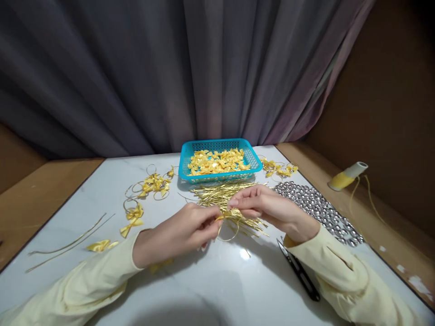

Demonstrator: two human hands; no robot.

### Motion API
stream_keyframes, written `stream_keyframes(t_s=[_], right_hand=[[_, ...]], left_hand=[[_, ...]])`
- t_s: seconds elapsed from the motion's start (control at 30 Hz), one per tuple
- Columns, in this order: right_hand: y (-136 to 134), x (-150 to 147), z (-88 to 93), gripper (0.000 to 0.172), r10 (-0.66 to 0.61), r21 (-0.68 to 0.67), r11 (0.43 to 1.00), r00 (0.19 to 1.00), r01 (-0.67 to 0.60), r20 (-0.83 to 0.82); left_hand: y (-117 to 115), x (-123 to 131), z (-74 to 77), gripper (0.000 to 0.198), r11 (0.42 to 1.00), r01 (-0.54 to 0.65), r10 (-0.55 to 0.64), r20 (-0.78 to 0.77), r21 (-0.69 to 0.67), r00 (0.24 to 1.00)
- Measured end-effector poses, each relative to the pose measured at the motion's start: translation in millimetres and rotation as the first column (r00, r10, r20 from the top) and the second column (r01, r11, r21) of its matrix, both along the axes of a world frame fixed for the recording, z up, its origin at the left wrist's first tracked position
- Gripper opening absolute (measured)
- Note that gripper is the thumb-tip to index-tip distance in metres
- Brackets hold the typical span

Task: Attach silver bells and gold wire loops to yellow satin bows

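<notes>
In the head view, my left hand [195,226] is closed, with a small yellow ribbon bow [219,218] pinched between thumb and fingers. Right beside it, my right hand [268,206] is in a pinch at the bow's right edge. What lies between its fingertips is too small to make out. A thin gold loop [234,234] hangs below the two hands. Under and behind them spreads a pile of gold metallic strands [217,194], partly covered by my fingers. Black-handled scissors or snips [301,274] lie on the white table near my right sleeve, partly hidden.
A blue basket [186,175] of yellow bows stands at the back. Bows with gold loops [154,183] lie left, more loops with bows [278,168] right. Silver beads [316,208] cover the right side. A yellow thread cone [345,177] lies beyond. Two loose strands [68,244] lie far left.
</notes>
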State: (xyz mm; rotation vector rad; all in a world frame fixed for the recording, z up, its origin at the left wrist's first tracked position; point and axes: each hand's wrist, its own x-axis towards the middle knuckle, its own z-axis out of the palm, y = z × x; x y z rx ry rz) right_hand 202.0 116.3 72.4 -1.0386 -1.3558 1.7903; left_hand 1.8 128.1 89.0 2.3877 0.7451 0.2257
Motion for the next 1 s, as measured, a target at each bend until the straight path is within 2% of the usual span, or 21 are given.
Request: stream_keyframes(t_s=[0.13, 0.3, 0.43, 0.57, 0.67, 0.8, 1.0], right_hand=[[2.6, 3.1, 1.2, 0.012, -0.019, -0.022, 1.0, 1.0, 0.019, 0.005], [-0.3, 12.2, 13.7, 0.012, 0.019, 0.025, 0.999, 1.0, -0.02, 0.02], [-5.7, 19.9, 23.5, 0.011, 0.082, 0.076, 0.994, 0.992, -0.075, -0.095], [-13.6, 23.7, 33.3, 0.003, 0.06, 0.086, 0.995, 0.985, -0.046, -0.163], [-19.0, 27.0, 40.5, 0.012, -0.001, 0.137, 0.99, 0.99, 0.02, -0.138], [-24.1, 32.8, 46.5, 0.01, -0.02, 0.236, 0.971, 0.994, 0.046, -0.109], [-32.3, 34.6, 50.3, 0.026, -0.115, 0.451, 0.884, 0.992, 0.122, -0.043]], left_hand=[[4.0, -1.8, 1.9, 0.022, 1.0, -0.003, 0.004, 0.025, -0.03, 1.0], [9.0, -5.9, 1.3, 0.021, 0.999, -0.025, 0.025, 0.014, 0.045, 1.0], [11.4, -6.0, -0.8, 0.023, 0.995, -0.039, 0.039, 0.0, 0.09, 0.999], [12.3, -5.1, -2.0, 0.023, 0.994, -0.042, 0.045, -0.031, 0.101, 0.998], [11.8, -5.3, -1.9, 0.023, 0.996, -0.035, 0.038, -0.035, 0.077, 0.999], [10.4, -6.6, -1.0, 0.024, 0.999, -0.019, 0.021, -0.032, 0.05, 0.999], [10.5, -9.0, 0.4, 0.02, 1.0, -0.004, 0.004, -0.02, 0.015, 1.0]])
